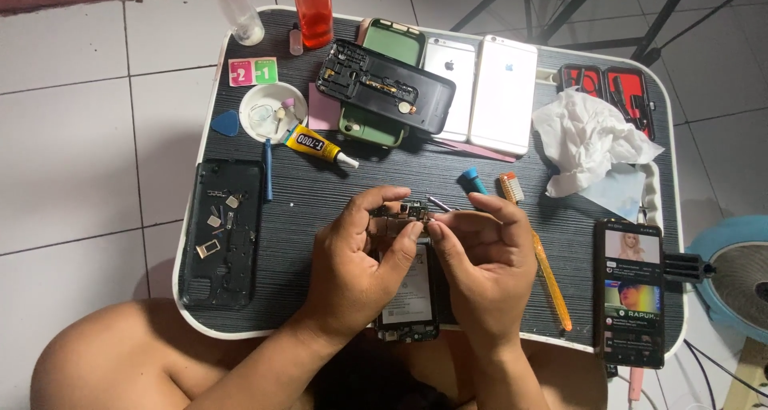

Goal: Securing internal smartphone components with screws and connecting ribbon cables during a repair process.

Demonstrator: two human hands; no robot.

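1. Lay on the dark ribbed lap table [320, 210], under both hands: an opened black phone with its battery exposed [408, 294].
2. Left hand [352, 266]: thumb and forefinger pinched on the circuit board at the phone's top edge [400, 212].
3. Right hand [484, 254]: fingertips pressed together on a slim metal tool [438, 204], tip at the same board.
4. Best done, by judgement, with light steady pressure, board braced, orange-handled brush [548, 274] kept just beside.
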